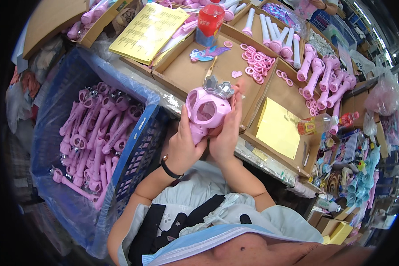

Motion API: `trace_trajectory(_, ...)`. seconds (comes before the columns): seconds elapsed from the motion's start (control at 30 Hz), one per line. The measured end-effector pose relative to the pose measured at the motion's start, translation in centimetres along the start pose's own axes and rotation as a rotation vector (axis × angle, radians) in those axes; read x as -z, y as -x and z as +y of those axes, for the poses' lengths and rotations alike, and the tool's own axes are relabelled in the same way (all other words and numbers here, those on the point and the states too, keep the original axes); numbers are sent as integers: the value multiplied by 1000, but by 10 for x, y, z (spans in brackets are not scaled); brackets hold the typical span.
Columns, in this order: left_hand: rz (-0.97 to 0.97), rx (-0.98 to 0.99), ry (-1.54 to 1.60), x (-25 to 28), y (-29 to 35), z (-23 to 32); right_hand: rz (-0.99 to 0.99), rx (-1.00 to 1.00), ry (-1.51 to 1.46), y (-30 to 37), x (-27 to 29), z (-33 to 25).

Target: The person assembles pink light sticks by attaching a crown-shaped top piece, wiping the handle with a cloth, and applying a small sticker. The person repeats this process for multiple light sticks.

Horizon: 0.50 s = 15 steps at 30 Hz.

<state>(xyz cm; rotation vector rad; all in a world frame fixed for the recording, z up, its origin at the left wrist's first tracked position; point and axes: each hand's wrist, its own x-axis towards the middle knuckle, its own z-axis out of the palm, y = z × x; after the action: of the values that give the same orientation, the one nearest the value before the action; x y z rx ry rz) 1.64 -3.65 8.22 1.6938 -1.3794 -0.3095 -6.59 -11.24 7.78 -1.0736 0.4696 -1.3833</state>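
Between my two hands is a pink toy wand (pixel 197 131), its round head full of large openings and topped by a silver crown (pixel 218 87). My left hand (pixel 185 145) wraps the wand's left side and lower part. Along its right side lies my right hand (pixel 227 135), with the fingers reaching up beside the crown and their tips smeared by motion. The wand's lower end is hidden behind my hands. Just beyond it, a cardboard tray (pixel 175 75) holds a purple and blue wing-shaped piece (pixel 209 53) and a pile of pink rings (pixel 255 63).
On my left stands a blue plastic basket (pixel 148 116), lined with clear film and filled with pink wands (pixel 97 133). Yellow sheets (pixel 148 31), a red-labelled bottle (pixel 209 22) and a tipped bottle (pixel 315 124) lie around the trays. More wand parts (pixel 328 75) sit at the right.
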Motion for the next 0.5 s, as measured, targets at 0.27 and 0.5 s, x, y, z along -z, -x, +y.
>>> trace_trajectory(0.27, -205, -183, 408, 4, 0, -8, -492, -260, -385, -52, 26, -25)
trace_trajectory(0.5, -688, 407, 1454, 8, -12, -27, -395, -344, -245, -59, 28, -26)
